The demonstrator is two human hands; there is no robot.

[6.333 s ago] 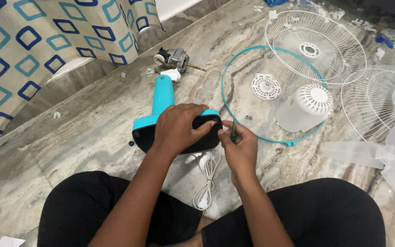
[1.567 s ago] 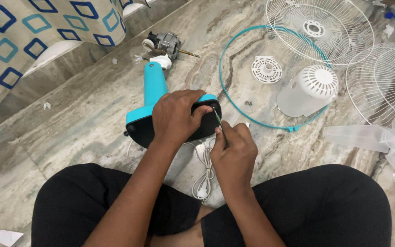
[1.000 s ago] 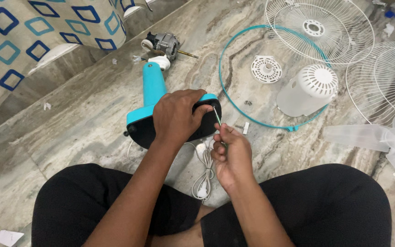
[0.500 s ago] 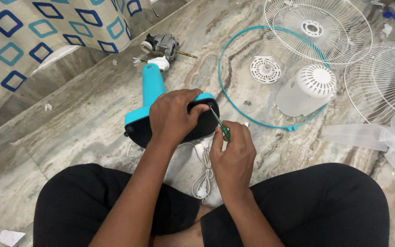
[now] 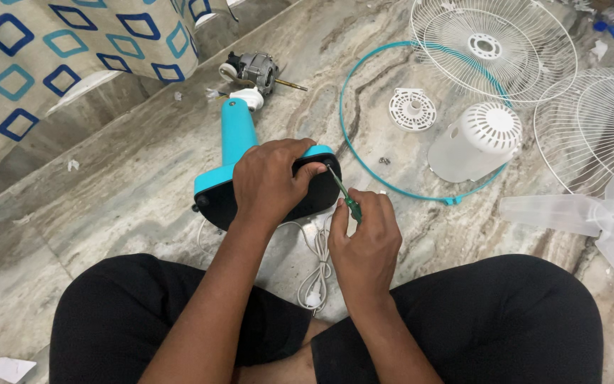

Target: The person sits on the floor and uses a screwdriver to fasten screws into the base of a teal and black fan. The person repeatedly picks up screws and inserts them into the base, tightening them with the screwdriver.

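A turquoise fan stand (image 5: 239,139) lies on its side on the marble floor, its black underside turned toward me. My left hand (image 5: 270,181) grips the base from above and holds it steady. My right hand (image 5: 365,238) is closed around a small green-handled screwdriver (image 5: 342,193). The screwdriver's tip rests against the right part of the black underside, just below my left thumb. A white power cord (image 5: 318,274) trails from the base down between my crossed legs.
A fan motor (image 5: 256,69) lies beyond the stand's top. To the right are a turquoise ring (image 5: 345,135), two white wire grilles (image 5: 492,50), a white motor cover (image 5: 479,142), a small round white plate (image 5: 413,109) and clear blades (image 5: 591,217). Patterned fabric (image 5: 51,43) hangs at upper left.
My right hand has shifted its grip on the screwdriver and turned it a little, with the tip staying on the base. My left hand has kept its hold.
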